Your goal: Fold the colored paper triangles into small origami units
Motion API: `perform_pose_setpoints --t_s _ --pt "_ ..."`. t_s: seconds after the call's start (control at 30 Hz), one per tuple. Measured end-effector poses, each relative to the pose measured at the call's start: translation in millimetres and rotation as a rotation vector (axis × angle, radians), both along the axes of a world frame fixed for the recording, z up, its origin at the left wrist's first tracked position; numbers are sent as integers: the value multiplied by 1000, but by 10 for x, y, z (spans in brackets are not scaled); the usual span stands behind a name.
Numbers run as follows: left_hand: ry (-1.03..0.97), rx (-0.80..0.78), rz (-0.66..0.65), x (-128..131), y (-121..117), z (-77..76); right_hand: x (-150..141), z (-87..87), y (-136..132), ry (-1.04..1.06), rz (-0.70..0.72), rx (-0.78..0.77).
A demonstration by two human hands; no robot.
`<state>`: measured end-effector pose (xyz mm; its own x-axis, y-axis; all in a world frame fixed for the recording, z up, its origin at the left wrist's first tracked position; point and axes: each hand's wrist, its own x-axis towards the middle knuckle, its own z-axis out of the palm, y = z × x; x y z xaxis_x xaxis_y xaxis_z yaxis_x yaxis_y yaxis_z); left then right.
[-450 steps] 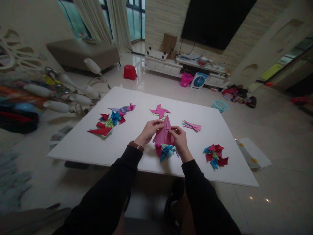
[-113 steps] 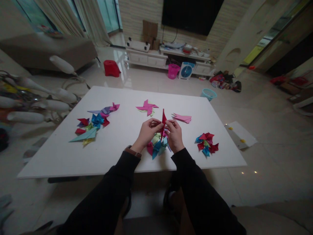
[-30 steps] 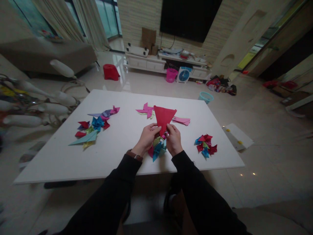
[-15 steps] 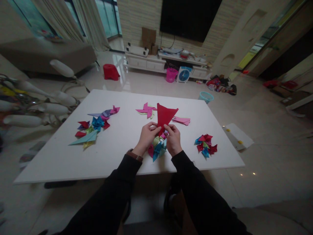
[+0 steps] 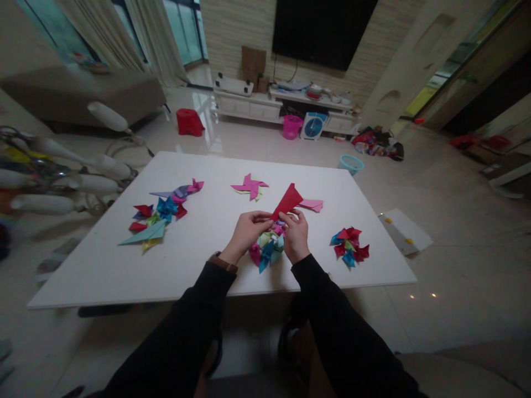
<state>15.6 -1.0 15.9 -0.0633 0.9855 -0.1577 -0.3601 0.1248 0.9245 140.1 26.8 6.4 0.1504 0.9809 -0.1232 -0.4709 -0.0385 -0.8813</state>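
A folded red paper (image 5: 287,201), narrow at the near end and wider at the far end, is held up above the white table. My left hand (image 5: 250,231) pinches its lower left end. On the other side, my right hand (image 5: 295,231) grips it between thumb and fingers. Just below both hands lies a cluster of folded paper pieces (image 5: 269,250) in blue, green and pink, partly hidden by them. Behind the right hand sits a pink folded paper (image 5: 312,205). A pink and green paper pinwheel (image 5: 250,187) rests farther back.
The white table (image 5: 199,276) also bears a colourful origami pile (image 5: 160,215) at left and a red and blue origami cluster (image 5: 349,246) at right. Beyond it stand a red stool (image 5: 189,122), a pink bin (image 5: 292,127), a fan (image 5: 313,126) and a blue basket (image 5: 350,164).
The red paper has gone from a broad, spread triangle to a narrower shape leaning right. More of the pinwheel shows now. Both hands stay in nearly the same place.
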Motion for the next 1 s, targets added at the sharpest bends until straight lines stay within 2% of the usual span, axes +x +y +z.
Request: perform_pose_setpoints --t_s 0.17,0.37,0.5,0.63,0.77,0.83,0.93,1.0 --pt "166 13 -38 -168 -4 -17 36 21 13 -4 47 8" --pt "606 238 116 -220 -61 -13 165 -13 34 16 27 -44" --pt "1005 534 180 -40 -149 16 255 47 17 22 40 -88" --pt "1264 630 209 283 -206 32 350 115 10 -6 82 -105" --pt "1357 625 163 544 -150 96 475 164 9 -14 100 -84" --pt "1336 571 242 604 -29 142 559 216 0 -12 39 -53" --pt "1287 413 439 646 294 168 710 348 -20 -40 -101 42" --pt "1291 331 395 696 570 130 823 449 -23 -65 -151 122"
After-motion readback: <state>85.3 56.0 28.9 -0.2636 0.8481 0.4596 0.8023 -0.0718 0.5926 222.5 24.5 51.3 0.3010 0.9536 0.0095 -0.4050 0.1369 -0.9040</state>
